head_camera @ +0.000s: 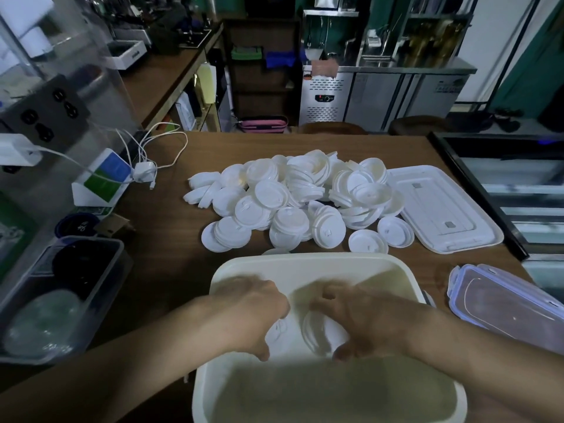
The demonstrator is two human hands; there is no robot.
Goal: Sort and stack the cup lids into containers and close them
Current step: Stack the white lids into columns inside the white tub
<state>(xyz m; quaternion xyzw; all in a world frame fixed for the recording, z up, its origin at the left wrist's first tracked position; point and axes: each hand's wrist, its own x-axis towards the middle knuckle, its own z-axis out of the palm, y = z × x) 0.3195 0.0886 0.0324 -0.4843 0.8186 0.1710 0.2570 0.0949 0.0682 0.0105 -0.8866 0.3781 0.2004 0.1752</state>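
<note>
A large white container (pixel 305 262) stands open at the table's near edge. Both my hands reach down inside it. My left hand (pixel 256 309) grips a stack of white cup lids (pixel 279 331), and my right hand (pixel 363 319) grips another stack of white lids (pixel 317 331) beside it. The two stacks lie close together on the container's floor. Beyond the container, a big loose pile of white cup lids (pixel 299 199) covers the middle of the wooden table.
A white container lid (pixel 439 209) lies to the right of the pile. A clear lid with blue clips (pixel 503 303) sits at the near right. A clear container (pixel 61 288) holding dark and clear lids stands at the left. Chargers and cables (pixel 143 169) lie at the far left.
</note>
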